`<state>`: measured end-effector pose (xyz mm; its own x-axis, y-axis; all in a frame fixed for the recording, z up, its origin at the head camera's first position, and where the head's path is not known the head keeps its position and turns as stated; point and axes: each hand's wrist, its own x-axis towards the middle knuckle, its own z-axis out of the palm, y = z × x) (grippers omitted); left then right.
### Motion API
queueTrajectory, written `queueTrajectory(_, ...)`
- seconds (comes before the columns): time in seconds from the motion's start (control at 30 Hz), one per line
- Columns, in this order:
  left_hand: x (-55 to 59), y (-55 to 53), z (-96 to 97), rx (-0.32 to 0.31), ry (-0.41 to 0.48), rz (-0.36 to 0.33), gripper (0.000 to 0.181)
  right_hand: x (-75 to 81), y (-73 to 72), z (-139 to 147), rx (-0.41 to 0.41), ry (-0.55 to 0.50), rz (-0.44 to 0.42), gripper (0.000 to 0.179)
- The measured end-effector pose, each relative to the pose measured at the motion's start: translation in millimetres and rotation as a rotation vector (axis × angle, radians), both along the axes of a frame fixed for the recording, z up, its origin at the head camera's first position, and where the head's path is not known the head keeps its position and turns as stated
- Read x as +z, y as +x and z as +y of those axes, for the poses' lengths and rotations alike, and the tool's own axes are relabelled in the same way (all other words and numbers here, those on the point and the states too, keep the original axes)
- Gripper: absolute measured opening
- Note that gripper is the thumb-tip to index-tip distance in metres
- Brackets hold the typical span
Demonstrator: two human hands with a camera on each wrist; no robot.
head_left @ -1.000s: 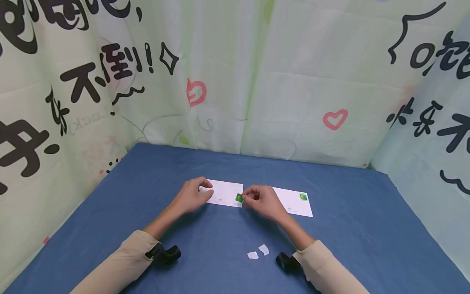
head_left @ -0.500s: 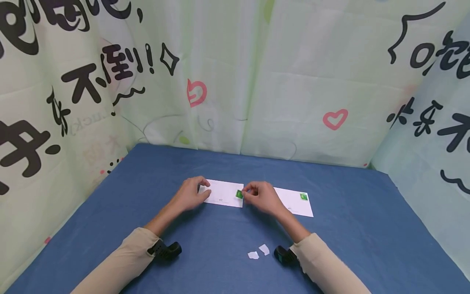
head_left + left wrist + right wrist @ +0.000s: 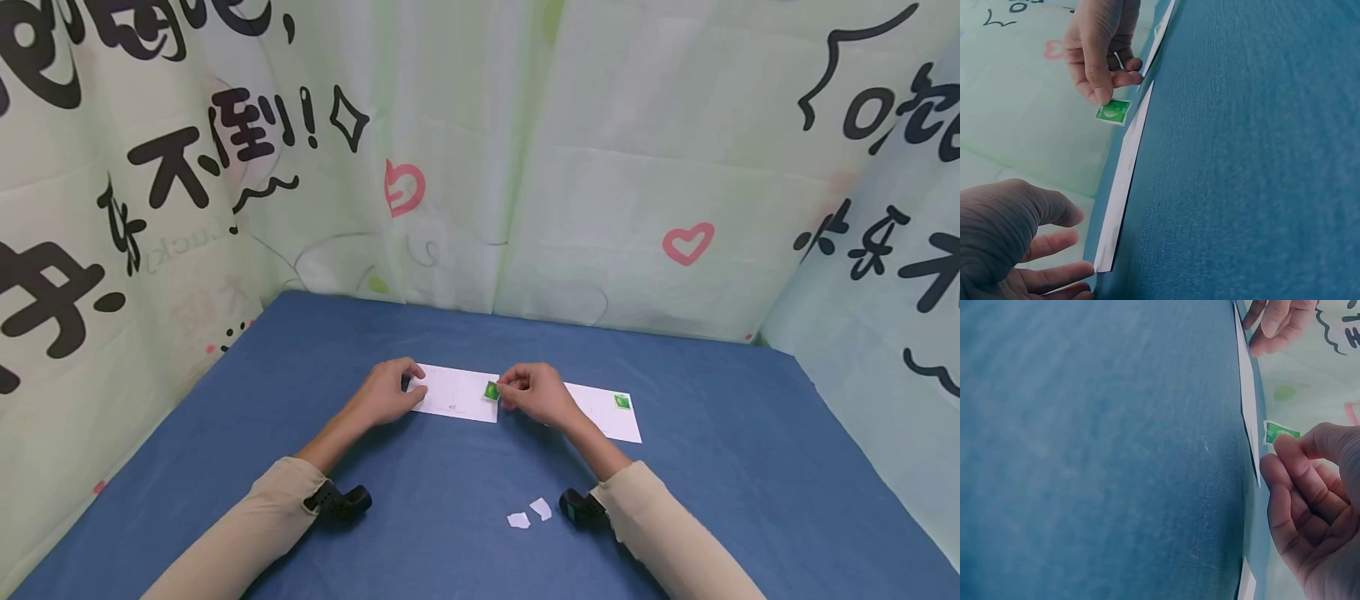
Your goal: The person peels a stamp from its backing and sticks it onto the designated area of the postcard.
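My right hand (image 3: 537, 393) pinches a small green stamp (image 3: 491, 391) between thumb and finger. In the left wrist view the stamp (image 3: 1114, 112) hangs raised off the paper, above the right end of a white envelope (image 3: 453, 393). That envelope lies flat, with a small mark near its lower edge. At its left end is my left hand (image 3: 386, 392), fingers loosely bent and spread, with a fingertip (image 3: 1087, 269) at the paper's edge. Partly behind my right hand lies a second white envelope (image 3: 609, 421), with a green stamp (image 3: 622, 402) in its upper right corner.
Two torn white paper scraps (image 3: 518, 520) lie on the blue tablecloth (image 3: 435, 517) between my forearms. A pale curtain (image 3: 600, 183) with lettering and hearts surrounds the back and sides. Black wrist cameras (image 3: 348, 503) sit by both sleeves.
My right hand has risen slightly in the head view, carrying the pinched stamp toward the envelope's upper right corner. The left hand has shifted slightly left along the envelope.
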<state>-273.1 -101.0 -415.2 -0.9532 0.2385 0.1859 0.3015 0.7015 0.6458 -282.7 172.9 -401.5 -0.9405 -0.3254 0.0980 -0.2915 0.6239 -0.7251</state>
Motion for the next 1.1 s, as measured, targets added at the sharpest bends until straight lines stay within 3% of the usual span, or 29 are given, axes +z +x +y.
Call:
queueTrajectory(0.8, -1.3, -2.1, -1.6, -0.025, -0.111, -0.006, 0.025, -0.5, -15.3, -1, 0.019, 0.019, -0.041, 0.014)
queueTrajectory(1.1, -4.1, -0.3, -1.1, -0.025, -0.151, 0.027, 0.023, 1.0, -20.4, -2, 0.026, 0.025, -0.056, 0.014)
